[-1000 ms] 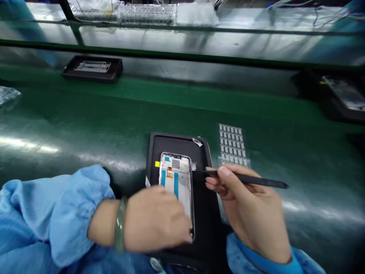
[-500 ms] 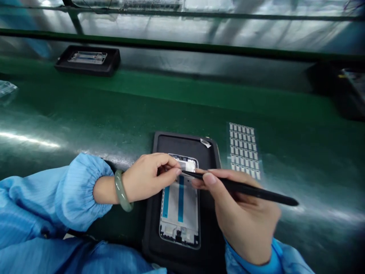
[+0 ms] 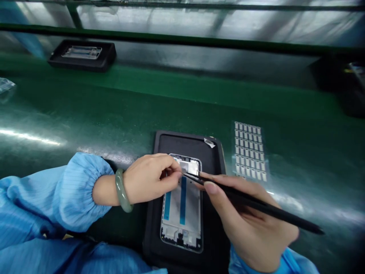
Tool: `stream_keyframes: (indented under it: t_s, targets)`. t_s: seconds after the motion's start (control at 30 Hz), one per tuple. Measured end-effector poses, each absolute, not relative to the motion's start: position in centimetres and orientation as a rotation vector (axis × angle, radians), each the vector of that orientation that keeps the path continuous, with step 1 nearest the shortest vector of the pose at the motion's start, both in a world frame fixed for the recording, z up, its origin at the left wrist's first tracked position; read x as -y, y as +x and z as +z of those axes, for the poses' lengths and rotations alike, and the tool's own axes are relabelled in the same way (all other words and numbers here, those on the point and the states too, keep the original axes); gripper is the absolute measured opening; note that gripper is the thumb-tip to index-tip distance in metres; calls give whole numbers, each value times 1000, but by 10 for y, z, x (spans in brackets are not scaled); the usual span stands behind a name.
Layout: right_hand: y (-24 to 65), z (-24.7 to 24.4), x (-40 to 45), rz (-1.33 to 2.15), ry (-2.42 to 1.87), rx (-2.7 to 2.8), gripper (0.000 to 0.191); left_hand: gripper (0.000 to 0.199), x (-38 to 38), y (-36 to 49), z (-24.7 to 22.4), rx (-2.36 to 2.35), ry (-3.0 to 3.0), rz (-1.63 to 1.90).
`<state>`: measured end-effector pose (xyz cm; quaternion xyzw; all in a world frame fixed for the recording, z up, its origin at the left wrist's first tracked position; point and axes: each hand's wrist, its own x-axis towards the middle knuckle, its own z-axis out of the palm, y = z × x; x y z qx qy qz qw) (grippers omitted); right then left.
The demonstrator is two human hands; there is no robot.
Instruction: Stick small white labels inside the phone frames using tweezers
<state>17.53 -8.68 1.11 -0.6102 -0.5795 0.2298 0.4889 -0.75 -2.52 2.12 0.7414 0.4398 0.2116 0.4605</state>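
Note:
A phone frame (image 3: 191,213) with two blue strips lies in a black tray (image 3: 185,142) in front of me. My right hand (image 3: 248,213) holds black tweezers (image 3: 262,205) slantwise, their tips over the upper part of the frame. Beside those tips, my left hand (image 3: 155,173) has thumb and forefinger pinched together. Whatever is between these fingers is too small to make out. Part of the frame's upper left is hidden behind my left hand. A green bangle (image 3: 122,190) circles my left wrist.
Right of the tray lies a sheet of small white stickers (image 3: 251,150). A silvery scrap (image 3: 209,142) rests on the tray's upper edge. Farther back on the green bench (image 3: 114,118) stands another black tray (image 3: 105,62) holding a similar frame. A dark object (image 3: 330,76) is at the far right.
My right hand has moved a little right and down, and the rear end of the tweezers has swung lower right. My left hand stays pinched at nearly the same place. The view has shifted slightly.

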Motion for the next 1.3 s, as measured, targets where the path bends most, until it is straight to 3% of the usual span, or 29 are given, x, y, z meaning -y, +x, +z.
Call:
stream_keyframes:
  t_s: [0.27,0.4,0.6,0.87,1.13,1.3]
  targets:
    - [176,6,84,732,-1492,1064,15,10,24,-11,23,-1068,1896,573]
    - [177,5,76,791,-1459,843,17,12,10,-9,18,-1089,2247,574]
    - [177,7,70,782,-1448,728,22,12,-10,16,19,-1119,2712,58]
    - [178,6,67,792,-1419,654,24,19,-24,23,30,-858,2828,-249]
    - [179,6,65,813,-1379,612,22,18,-30,14,23,-894,2706,-125]
    - [178,8,64,879,-1339,596,21,24,-27,-6,27,-852,2299,386]
